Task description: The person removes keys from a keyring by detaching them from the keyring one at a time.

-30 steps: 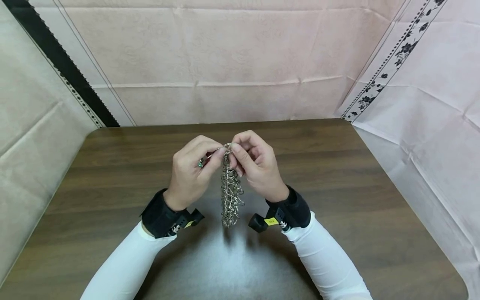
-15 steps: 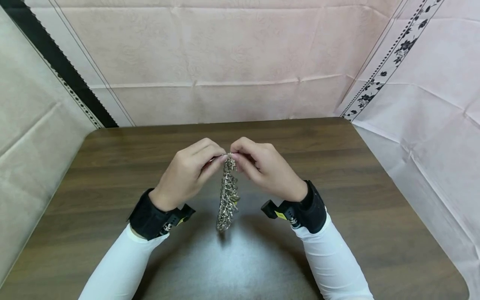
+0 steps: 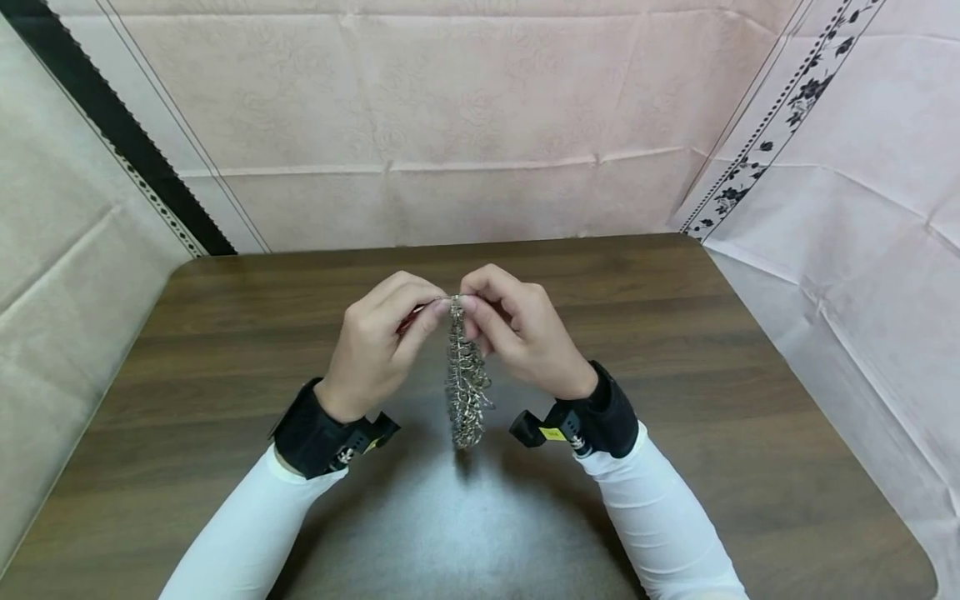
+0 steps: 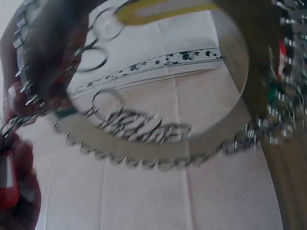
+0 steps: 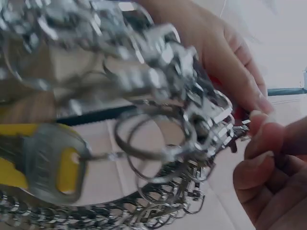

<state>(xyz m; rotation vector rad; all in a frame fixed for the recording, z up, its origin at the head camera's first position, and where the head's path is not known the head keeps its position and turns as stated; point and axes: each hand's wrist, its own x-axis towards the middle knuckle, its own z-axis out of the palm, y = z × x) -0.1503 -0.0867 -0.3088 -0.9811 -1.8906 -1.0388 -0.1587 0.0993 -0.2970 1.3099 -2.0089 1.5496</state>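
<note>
A bunch of silvery key rings (image 3: 467, 383) hangs over the table in the head view, strung in a large loop. My left hand (image 3: 382, 333) pinches the top of the bunch from the left. It also holds a small red piece (image 3: 411, 320) in its curled fingers. From the right, thumb and forefinger of my right hand (image 3: 517, 333) pinch at the same spot. The right wrist view shows a blurred grey-and-yellow tag (image 5: 57, 163) among loose rings. Several split rings (image 4: 139, 125) show inside the hoop in the left wrist view. The fingertips hide the exact joint.
A brown wood-grain table (image 3: 225, 400) lies beneath both hands. Pale cloth (image 3: 465, 125) rises behind its far edge, and more cloth with a floral border (image 3: 795, 117) stands at the right. Each wrist wears a black band (image 3: 311, 433) with a small camera.
Both hands dipped and the right drew outward, then both came back up. The bunch of key rings has swung slightly right. Red now shows in the left hand where a greenish spot showed earlier.
</note>
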